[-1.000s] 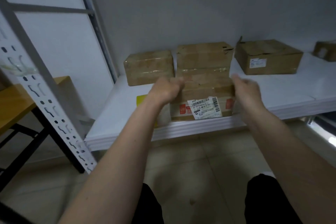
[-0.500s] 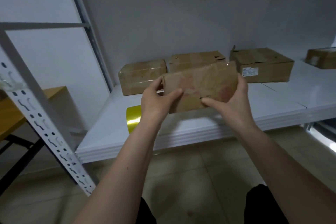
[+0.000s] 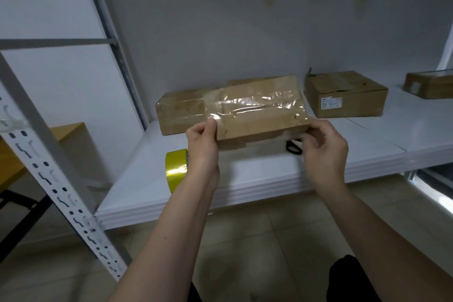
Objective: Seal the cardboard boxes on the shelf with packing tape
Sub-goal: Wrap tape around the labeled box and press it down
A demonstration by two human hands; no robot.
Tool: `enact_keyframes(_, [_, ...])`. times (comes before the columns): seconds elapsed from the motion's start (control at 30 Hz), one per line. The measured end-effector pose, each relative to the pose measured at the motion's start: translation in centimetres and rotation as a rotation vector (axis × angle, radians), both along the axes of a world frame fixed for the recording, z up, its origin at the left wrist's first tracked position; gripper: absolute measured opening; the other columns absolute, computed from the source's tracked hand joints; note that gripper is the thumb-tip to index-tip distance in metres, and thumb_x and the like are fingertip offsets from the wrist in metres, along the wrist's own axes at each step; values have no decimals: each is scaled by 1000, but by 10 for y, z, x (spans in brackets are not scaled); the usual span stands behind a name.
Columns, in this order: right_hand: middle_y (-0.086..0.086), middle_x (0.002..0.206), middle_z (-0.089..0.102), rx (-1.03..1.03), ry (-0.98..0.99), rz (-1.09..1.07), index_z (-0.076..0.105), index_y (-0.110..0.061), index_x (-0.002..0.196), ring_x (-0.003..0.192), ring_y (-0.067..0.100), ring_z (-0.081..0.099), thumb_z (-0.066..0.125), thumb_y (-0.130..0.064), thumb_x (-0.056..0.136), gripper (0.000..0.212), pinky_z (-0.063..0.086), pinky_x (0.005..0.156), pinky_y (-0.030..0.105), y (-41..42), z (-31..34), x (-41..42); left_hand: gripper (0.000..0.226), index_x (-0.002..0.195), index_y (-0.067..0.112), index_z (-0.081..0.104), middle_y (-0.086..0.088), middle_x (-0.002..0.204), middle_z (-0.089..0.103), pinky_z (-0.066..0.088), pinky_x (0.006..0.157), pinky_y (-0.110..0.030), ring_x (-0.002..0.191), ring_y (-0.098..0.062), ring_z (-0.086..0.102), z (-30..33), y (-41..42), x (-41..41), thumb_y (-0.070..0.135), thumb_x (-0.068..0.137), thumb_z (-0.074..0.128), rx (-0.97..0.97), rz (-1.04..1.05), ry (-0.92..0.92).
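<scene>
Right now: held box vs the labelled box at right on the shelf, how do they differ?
The held box is gripped by the left hand and right hand, raised above the shelf; the labelled box rests on it untouched. The held box shows glossy, wrinkled clear tape across its top; the labelled box looks matte. The labelled box shows a white label on its front; none shows on the held box. Both are brown cardboard.

The tape roll [image 3: 176, 169] is partly hidden by the left hand [image 3: 202, 152]. A black thing [image 3: 293, 148] under the held box [image 3: 257, 110] is mostly covered; what it is can't be told. The back box [image 3: 235, 81] is nearly all hidden. The far-right box [image 3: 430, 84] is cut off by the edge. Label [image 3: 331, 103] print is too small to be read.
</scene>
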State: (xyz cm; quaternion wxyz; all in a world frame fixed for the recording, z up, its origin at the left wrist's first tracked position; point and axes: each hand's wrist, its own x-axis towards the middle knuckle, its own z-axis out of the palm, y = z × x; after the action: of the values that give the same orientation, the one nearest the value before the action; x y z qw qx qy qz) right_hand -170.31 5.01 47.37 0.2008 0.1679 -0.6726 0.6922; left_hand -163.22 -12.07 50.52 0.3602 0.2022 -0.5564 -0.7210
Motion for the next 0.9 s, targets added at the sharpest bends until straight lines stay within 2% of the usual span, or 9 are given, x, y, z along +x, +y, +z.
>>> enact_keyframes(0.1, [-2, 94, 72, -276, -215, 137, 69, -13, 101, 97, 15, 67, 45, 4, 93, 30, 51, 73, 10, 6, 14, -4, 48, 145, 17, 44, -6, 139, 55, 41, 108, -32, 125, -21, 54, -9, -5, 1, 12, 98, 52, -78, -133, 8])
enact_keyframes(0.2, [-16, 101, 69, -229, -214, 253, 65, -25, 116, 96, -3, 64, 53, -22, 96, 23, 49, 72, 10, 4, 20, -2, 48, 136, 19, 48, -14, 138, 55, 51, 86, -19, 120, -24, 58, -15, 1, 4, -9, 98, 41, -190, -181, -3])
enact_keyframes(0.27, [-14, 116, 65, -125, -130, 262, 57, -26, 130, 102, -8, 61, 62, -15, 92, 40, 49, 76, 8, 3, 16, 0, 53, 125, 19, 46, -29, 134, 51, 48, 65, -14, 102, -32, 58, -14, 4, 7, -21, 91, 37, -147, -133, -7])
enact_keyframes(0.37, [-3, 121, 66, -99, -91, 279, 58, -12, 131, 107, 0, 63, 71, 0, 80, 54, 51, 83, 12, 7, 12, -2, 44, 107, 16, 44, -25, 110, 59, 41, 58, -26, 76, -21, 54, -13, 0, 10, -23, 87, 38, -100, -91, -40])
enact_keyframes(0.5, [0, 121, 65, 27, -67, 307, 57, -9, 130, 112, 9, 62, 75, 1, 73, 61, 52, 95, 26, 10, 8, -4, 34, 121, 10, 44, -6, 99, 62, 48, 63, -19, 81, -12, 58, -10, -8, 9, -8, 94, 52, -81, -92, -41])
enact_keyframes(0.6, [-1, 123, 63, 66, -68, 303, 54, -9, 133, 114, 11, 61, 73, 7, 75, 63, 50, 97, 27, 8, 4, -3, 42, 134, 9, 49, -9, 123, 64, 54, 80, -25, 103, -18, 63, -8, -12, 9, -1, 94, 59, -142, -86, -45])
enact_keyframes(0.7, [-3, 121, 61, 58, -97, 319, 47, -10, 139, 114, 15, 61, 67, 11, 79, 67, 51, 90, 16, 5, 3, 0, 47, 136, 21, 54, -6, 132, 60, 52, 100, -38, 119, -20, 60, -3, -14, 9, 10, 92, 66, -252, -73, -14])
enact_keyframes(0.83, [-3, 105, 63, 140, -159, 348, 19, -37, 150, 89, 8, 69, 75, -1, 77, 99, 56, 73, 18, 4, 1, 8, 47, 132, 32, 59, -3, 136, 55, 48, 105, -41, 123, -16, 57, 12, -18, 7, 29, 86, 72, -405, -25, -1])
enact_keyframes(0.9, [-3, 104, 63, 163, -171, 359, 26, -38, 148, 90, 8, 68, 79, -10, 75, 94, 56, 67, 17, 5, 3, 12, 42, 124, 30, 57, 1, 131, 58, 49, 104, -41, 121, -15, 57, 23, -17, 6, 26, 86, 74, -418, -6, 19])
